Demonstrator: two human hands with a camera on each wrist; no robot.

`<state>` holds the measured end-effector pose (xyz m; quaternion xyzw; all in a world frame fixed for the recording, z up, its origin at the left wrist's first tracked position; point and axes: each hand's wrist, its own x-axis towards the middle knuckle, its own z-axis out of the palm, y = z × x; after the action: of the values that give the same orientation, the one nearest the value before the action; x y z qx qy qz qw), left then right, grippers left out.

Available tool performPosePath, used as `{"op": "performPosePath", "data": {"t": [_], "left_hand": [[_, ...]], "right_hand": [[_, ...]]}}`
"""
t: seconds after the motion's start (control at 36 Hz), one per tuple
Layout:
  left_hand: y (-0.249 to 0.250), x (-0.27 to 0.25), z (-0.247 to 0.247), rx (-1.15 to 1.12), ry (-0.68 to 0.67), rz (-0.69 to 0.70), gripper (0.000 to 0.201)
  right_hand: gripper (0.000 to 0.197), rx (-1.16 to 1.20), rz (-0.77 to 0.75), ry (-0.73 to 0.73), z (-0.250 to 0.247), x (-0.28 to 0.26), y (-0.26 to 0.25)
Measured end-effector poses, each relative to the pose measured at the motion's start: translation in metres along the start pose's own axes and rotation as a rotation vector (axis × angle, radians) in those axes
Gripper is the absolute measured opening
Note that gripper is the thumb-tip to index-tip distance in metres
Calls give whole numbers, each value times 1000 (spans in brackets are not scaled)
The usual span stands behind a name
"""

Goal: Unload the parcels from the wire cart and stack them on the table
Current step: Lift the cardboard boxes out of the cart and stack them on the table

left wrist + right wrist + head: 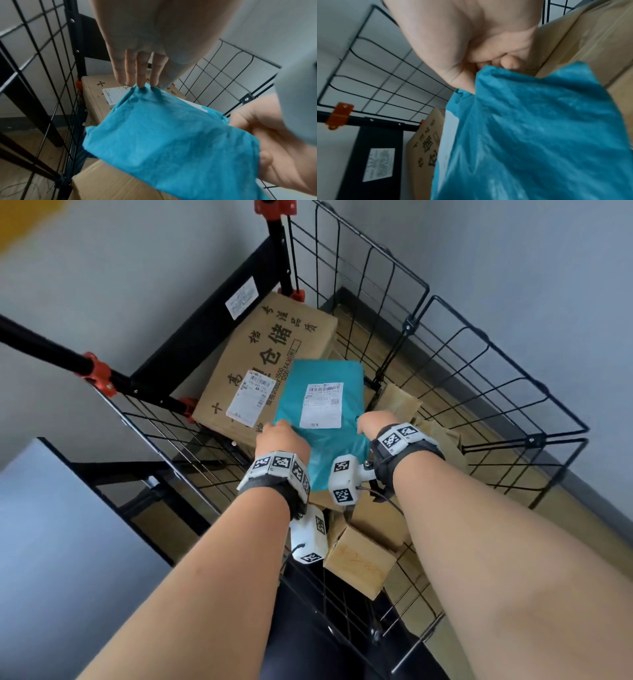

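Observation:
A teal plastic parcel (325,371) with a white label hangs inside the black wire cart (532,440), held by both hands. My left hand (277,428) pinches its left edge; in the left wrist view the fingertips (141,84) dig into a fold of the teal parcel (171,142). My right hand (364,422) grips the right edge, with its fingers curled round the bag. The right wrist view shows that hand (489,65) bunching the teal parcel (530,135). Behind the parcel a large cardboard box (267,347) with printed characters leans against the cart's back.
Smaller cardboard boxes (359,559) lie in the cart below my wrists, and another box (400,405) sits to the right. A grey table top (51,542) on a black frame stands at the lower left. Walls close in behind the cart.

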<state>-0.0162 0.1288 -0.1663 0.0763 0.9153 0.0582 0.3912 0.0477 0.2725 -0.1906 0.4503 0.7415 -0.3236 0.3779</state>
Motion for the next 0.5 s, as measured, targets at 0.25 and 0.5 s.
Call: {"op": "performPosePath", "data": {"t": [0.25,0.5], "left_hand": [[2,-56,-9,-337,60,-122,41],[-20,-94,-28,-594,156,-160,35]], "right_hand": [[36,-183,-117,77,-29,-69,6],[46,-369,-100,77,-39,-117,4]]}}
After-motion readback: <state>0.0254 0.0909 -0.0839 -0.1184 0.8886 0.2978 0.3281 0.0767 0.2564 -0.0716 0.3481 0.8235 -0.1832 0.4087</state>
